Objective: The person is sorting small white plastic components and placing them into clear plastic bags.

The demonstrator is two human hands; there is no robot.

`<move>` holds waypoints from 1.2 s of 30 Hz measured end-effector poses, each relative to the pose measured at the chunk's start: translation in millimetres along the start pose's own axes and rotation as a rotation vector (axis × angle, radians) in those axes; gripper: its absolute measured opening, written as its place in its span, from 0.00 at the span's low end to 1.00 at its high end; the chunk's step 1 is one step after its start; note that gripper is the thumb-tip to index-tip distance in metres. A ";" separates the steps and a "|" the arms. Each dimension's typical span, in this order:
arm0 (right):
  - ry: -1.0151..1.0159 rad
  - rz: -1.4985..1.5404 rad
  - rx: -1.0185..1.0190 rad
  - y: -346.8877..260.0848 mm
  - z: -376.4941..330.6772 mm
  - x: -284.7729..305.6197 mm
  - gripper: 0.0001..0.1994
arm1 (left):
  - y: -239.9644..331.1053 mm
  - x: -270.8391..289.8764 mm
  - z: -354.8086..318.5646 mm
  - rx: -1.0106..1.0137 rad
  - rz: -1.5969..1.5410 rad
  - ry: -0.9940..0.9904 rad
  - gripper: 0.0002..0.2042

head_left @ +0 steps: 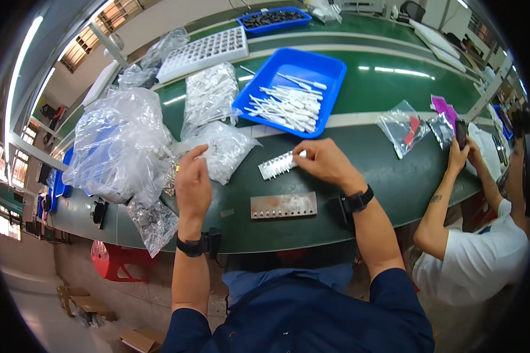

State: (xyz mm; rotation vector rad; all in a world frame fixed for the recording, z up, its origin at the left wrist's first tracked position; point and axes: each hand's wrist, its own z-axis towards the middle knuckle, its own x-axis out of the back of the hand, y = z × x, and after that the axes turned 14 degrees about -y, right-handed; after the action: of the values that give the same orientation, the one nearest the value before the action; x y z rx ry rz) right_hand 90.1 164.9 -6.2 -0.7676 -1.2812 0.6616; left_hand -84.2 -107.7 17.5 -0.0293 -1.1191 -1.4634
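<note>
My right hand (327,162) pinches the right end of a silvery metal strip (277,165), which has a row of small pins or teeth along its lower edge. My left hand (193,188), fingers curled, is beside a clear bag of small metal parts (169,176); whatever it holds is hidden. Between my forearms a worn steel block (283,205) lies on the green table, a row of holes along its front edge. Beyond my right hand stands a blue tray (334,88) with many white sticks that have thicker ends (288,109).
Clear plastic bags (118,141) crowd the left side, one with small dark parts (153,223). Farther back are a white compartment tray (206,53) and a blue tray of black parts (274,20). At right, a person (474,253) holds a dark object near small bags (403,126).
</note>
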 end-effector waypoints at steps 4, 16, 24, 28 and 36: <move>-0.034 -0.036 0.029 -2.8 -3.3 -5.8 0.09 | -6.5 2.2 6.3 0.004 0.501 -0.207 0.09; -0.066 -0.041 -0.014 -4.9 -1.7 -6.4 0.11 | -59.0 -4.5 105.4 0.484 0.071 -0.653 0.10; -0.065 -0.016 -0.090 -12.9 0.4 -3.8 0.11 | -133.1 -44.4 139.3 -0.010 0.515 -0.582 0.10; -0.040 -0.004 -0.111 -11.3 -0.8 -4.1 0.10 | -122.2 -50.1 153.4 0.104 0.494 -0.726 0.09; 0.033 0.023 -0.113 -6.5 -3.7 -4.5 0.10 | -118.4 -46.0 145.1 0.054 0.510 -0.678 0.10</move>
State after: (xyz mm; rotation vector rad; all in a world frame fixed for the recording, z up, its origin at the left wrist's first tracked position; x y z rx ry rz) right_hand 93.0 157.0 -3.9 -0.8833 -1.2894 0.5965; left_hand -246.5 -5.7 -3.7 -0.7661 -1.5461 -0.9702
